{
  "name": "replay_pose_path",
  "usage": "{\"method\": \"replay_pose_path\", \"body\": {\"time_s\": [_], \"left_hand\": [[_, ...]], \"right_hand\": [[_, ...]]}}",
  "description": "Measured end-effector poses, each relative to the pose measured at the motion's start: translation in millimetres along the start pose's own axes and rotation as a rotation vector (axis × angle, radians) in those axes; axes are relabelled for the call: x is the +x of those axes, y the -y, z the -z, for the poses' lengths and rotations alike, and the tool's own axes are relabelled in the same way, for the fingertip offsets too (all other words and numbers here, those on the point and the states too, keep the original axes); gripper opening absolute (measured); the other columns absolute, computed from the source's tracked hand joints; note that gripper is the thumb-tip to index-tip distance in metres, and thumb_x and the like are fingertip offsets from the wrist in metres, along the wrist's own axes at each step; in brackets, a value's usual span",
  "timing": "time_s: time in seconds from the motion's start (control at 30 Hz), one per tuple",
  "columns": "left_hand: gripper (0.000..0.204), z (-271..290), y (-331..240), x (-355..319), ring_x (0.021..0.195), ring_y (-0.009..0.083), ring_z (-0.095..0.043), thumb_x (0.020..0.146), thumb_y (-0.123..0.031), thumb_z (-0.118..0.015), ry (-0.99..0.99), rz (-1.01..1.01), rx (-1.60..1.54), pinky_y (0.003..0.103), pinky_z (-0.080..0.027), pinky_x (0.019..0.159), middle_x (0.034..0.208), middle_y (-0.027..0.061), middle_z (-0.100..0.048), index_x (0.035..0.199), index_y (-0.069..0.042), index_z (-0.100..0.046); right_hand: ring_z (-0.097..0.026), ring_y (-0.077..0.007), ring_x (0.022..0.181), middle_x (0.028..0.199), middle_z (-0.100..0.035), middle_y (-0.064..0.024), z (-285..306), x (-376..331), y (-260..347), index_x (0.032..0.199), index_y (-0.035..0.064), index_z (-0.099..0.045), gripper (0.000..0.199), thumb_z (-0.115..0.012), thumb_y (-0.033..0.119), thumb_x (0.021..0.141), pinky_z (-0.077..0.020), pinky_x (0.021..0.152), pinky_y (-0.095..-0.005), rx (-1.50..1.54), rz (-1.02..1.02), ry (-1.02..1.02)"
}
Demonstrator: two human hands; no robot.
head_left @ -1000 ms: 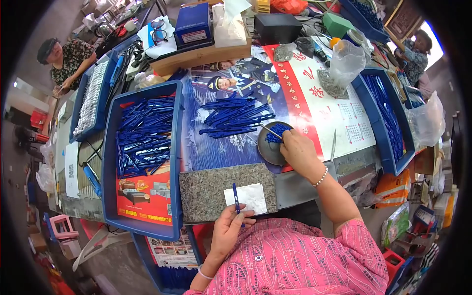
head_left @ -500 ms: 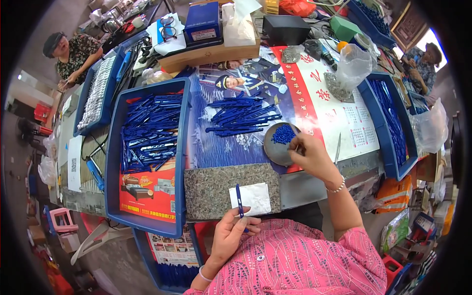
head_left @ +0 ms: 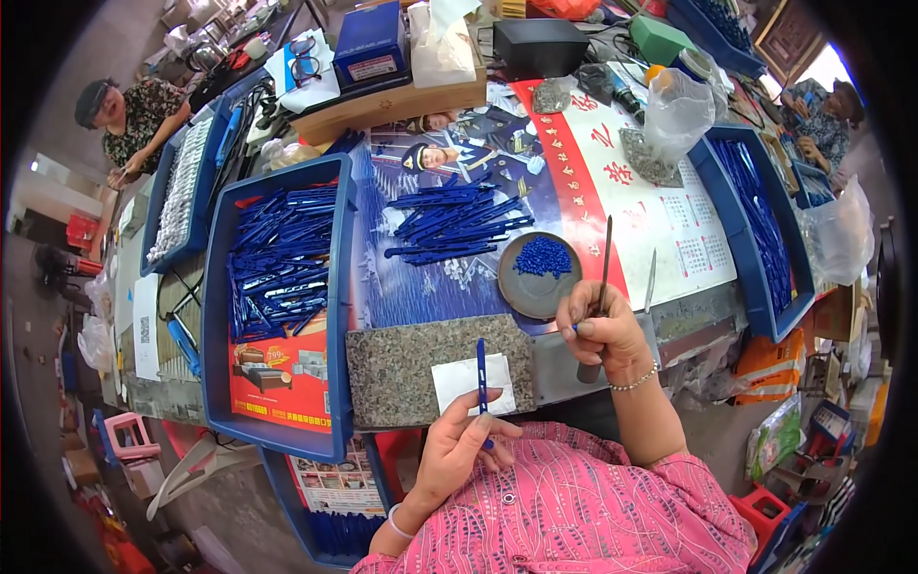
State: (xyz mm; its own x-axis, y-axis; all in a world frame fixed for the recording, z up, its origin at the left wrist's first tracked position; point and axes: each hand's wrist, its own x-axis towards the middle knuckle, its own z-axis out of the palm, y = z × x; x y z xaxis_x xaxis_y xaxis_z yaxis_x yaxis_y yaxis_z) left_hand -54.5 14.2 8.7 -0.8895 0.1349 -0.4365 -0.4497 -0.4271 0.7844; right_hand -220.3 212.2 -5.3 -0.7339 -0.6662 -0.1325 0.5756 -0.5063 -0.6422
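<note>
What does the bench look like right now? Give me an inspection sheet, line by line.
Surface: table covered with a printed poster.
Job's things: blue stick on a granite slab; round dish of small blue caps; loose blue sticks.
Clutter: blue tray of blue parts, blue box, plastic bag.
Grips: left hand holds the blue stick; right hand holds a thin metal tool.
Cables: nothing seen.
Surroundings: two other people at the far corners.

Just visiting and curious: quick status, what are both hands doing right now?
Left hand pinches a blue pen barrel upright on the granite slab. Right hand holds a thin metal tool. Nothing between them.
</note>
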Motion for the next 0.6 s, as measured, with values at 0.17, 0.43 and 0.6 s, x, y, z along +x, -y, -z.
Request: {"method": "replay_pose_path", "body": {"time_s": [0.17, 0.43, 0.6], "left_hand": [[0.038, -1, -3, 1, 0.057, 0.0126, -0.061, 0.097, -0.020, -0.041, 0.026, -0.007, 0.012, 0.018, -0.045, 0.048, 0.089, 0.0146, -0.065, 0.131, -0.002, -0.037], [0.037, -4, -5, 0, 0.047, 0.0079, -0.050, 0.096, -0.018, -0.042, -0.005, 0.015, -0.023, 0.017, -0.037, 0.043, 0.077, 0.0106, -0.062, 0.129, -0.002, -0.035], [0.026, -5, -4, -1, 0.043, 0.0098, -0.048, 0.096, -0.017, -0.044, -0.052, 0.033, 0.004, 0.019, -0.036, 0.039, 0.071, 0.0136, -0.060, 0.117, -0.003, -0.039]], "right_hand": [[-0.028, -0.0037, 0.039, 0.078, -0.054, -0.0133, 9, -1, -6, 0.086, 0.0002, -0.054, 0.011, -0.062, 0.003, 0.079, -0.0282, 0.033, -0.0182, 0.258, -0.014, 0.142], [-0.028, -0.0037, 0.038, 0.077, -0.050, -0.0107, 9, 3, -16, 0.099, 0.0026, -0.046, 0.020, -0.056, -0.001, 0.082, -0.0280, 0.031, -0.0185, 0.550, -0.042, 0.276], [-0.028, -0.0038, 0.036, 0.077, -0.049, -0.0112, 9, 3, -18, 0.103, 0.0030, -0.039, 0.025, -0.050, -0.004, 0.082, -0.0289, 0.031, -0.0189, 0.680, -0.060, 0.323]]}}
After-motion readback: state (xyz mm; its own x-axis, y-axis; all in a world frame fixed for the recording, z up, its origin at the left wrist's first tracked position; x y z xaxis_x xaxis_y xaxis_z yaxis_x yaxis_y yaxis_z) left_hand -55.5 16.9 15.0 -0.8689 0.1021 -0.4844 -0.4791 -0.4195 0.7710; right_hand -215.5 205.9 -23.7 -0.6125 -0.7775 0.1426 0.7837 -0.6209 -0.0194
